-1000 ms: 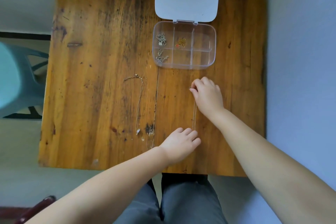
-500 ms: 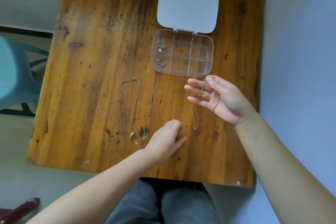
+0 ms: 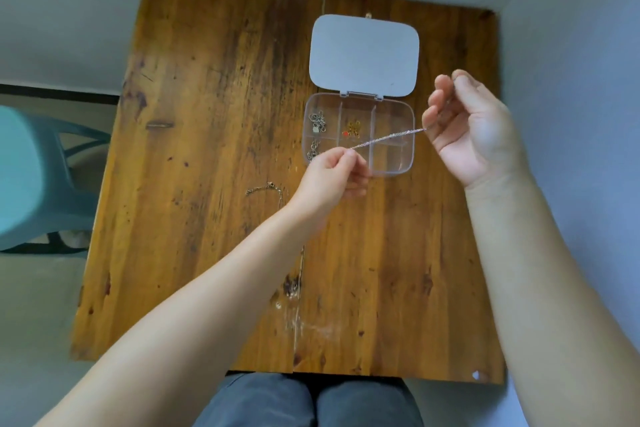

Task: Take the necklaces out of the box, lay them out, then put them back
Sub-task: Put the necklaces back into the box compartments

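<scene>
A thin silver necklace (image 3: pixel 388 138) is stretched in the air above the clear compartment box (image 3: pixel 394 163). My left hand (image 3: pixel 330 178) pinches its lower end. My right hand (image 3: pixel 467 128), raised at the box's right side, holds its upper end between the fingers. The box's white lid (image 3: pixel 363 55) lies open behind it. Silver chains (image 3: pixel 318 121) and a gold piece with a red bit (image 3: pixel 352 128) lie in the box's left and middle compartments. A second necklace (image 3: pixel 265 188) lies on the wooden table (image 3: pixel 207 149), mostly hidden under my left forearm.
A teal plastic chair (image 3: pixel 38 180) stands to the left of the table. A wall runs close along the table's right edge. My knees in dark trousers (image 3: pixel 308 402) sit under the near edge.
Both hands have lifted the necklace off the table and carried it up over the box. It now runs taut between them instead of hanging from the right hand.
</scene>
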### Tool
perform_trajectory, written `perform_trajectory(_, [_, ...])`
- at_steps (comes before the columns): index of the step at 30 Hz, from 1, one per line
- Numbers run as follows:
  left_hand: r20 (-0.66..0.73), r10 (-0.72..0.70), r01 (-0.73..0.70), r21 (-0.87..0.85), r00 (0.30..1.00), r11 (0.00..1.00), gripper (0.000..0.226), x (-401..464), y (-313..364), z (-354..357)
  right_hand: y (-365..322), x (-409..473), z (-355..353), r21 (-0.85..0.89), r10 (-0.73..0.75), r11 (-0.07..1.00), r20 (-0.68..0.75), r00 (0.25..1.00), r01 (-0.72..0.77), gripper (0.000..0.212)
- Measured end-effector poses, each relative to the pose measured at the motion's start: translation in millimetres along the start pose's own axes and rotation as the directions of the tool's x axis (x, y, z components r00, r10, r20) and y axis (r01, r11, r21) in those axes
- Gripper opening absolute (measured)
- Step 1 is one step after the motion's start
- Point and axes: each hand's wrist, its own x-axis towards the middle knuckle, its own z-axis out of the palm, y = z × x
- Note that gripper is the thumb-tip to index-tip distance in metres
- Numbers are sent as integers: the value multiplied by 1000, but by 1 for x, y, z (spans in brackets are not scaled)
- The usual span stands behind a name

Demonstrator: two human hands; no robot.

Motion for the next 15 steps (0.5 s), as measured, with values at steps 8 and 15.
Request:
perform_trajectory(8, [-68, -358, 322, -308, 931, 895, 22, 43, 18, 8, 75, 28, -2, -430, 71, 896, -104, 992, -109, 23])
perform_trajectory(15, [-121, -147, 113, -249, 982, 962, 19, 32, 15, -43, 105, 12, -13, -832, -126, 554, -39, 991, 37, 20])
